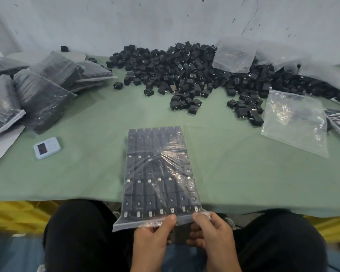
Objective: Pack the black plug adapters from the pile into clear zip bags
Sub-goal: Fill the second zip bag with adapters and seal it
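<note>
Black plug adapters (118, 85) show across the green table cover (82, 173), some bagged and some loose. At the far left, several packed bags (43, 95) of them lean in a heap, one over another. Just in front of that heap a small pale-blue device with a dark screen (47, 147) lies flat on the cover. In the middle a clear zip bag (159, 173) lies lengthwise, filled with adapters in neat rows; its near end hangs over the table edge above the person's lap. The left hand (153, 238) pinches that end's strip, thumb on top and fingers curled beneath. The right hand (210, 232) pinches the same strip just beside it, thumb on top, fingers tucked under. Whether the strip is sealed cannot be told. Behind the bag, from centre to right, the loose pile (185, 71) spreads along the white backdrop (106, 20). One empty bag (234, 55) rests on the pile's far side, and a second empty bag (294, 122) lies flat at the right, touching the pile's near edge.
</note>
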`<state>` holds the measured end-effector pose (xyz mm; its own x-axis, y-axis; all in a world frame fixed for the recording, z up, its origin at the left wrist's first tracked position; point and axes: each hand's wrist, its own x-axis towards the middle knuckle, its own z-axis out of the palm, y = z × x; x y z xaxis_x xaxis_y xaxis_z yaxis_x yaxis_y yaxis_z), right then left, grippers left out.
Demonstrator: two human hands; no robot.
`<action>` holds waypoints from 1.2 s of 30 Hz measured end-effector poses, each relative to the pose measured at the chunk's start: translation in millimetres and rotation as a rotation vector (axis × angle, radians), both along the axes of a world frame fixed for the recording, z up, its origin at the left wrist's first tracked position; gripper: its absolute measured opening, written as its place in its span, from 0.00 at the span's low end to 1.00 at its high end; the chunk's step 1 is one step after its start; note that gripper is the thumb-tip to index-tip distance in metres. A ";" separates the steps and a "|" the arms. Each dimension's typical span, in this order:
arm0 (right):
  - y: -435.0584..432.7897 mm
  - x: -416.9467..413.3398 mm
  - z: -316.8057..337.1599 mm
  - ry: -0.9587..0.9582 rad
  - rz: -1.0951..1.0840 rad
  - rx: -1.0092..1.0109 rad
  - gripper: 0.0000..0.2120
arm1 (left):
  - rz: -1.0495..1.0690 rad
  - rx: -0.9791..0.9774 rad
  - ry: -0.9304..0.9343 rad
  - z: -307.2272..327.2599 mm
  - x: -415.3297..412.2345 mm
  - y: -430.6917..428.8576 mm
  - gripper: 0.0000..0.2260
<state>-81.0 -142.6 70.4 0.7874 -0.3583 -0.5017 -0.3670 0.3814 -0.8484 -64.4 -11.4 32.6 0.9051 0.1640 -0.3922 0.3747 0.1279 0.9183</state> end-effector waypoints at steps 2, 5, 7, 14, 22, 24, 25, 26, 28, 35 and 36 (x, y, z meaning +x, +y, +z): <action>-0.8 0.2 -0.8 -0.006 0.001 0.002 0.07 | 0.000 -0.029 0.007 -1.7 -0.2 0.6 0.07; -1.4 0.6 -2.0 -0.019 -0.002 -0.004 0.09 | 0.001 -0.074 0.034 -3.3 -2.4 1.9 0.05; -2.1 0.6 -2.4 -0.026 0.000 -0.003 0.11 | 0.033 -0.081 0.053 -5.3 -3.1 4.3 0.06; -2.7 -4.6 3.5 -0.052 0.022 -0.025 0.08 | 0.040 -0.079 -0.065 8.5 -10.6 2.8 0.08; -20.7 -7.0 4.0 -0.049 -0.025 -0.079 0.07 | 0.059 -0.022 -0.056 13.0 -11.9 0.5 0.09; -20.7 -6.0 4.5 -0.048 0.000 -0.081 0.07 | 0.062 -0.024 -0.048 13.6 -11.5 -0.1 0.08; -20.2 -5.7 5.1 -0.051 0.012 -0.078 0.07 | 0.066 -0.030 -0.046 13.6 -11.2 -0.1 0.07; -19.8 -5.5 5.7 -0.057 0.020 -0.076 0.08 | 0.067 -0.034 -0.046 12.9 -10.7 -0.1 0.07; -19.4 -4.9 7.1 -0.069 0.027 -0.079 0.08 | 0.062 -0.037 -0.046 12.1 -9.9 0.4 0.07; -20.9 -3.1 7.2 -0.072 0.025 -0.073 0.10 | 0.057 -0.035 -0.032 5.1 -7.9 2.3 0.09; -21.0 -3.1 6.8 -0.070 0.024 -0.070 0.10 | 0.060 -0.039 -0.026 4.7 -7.7 2.4 0.09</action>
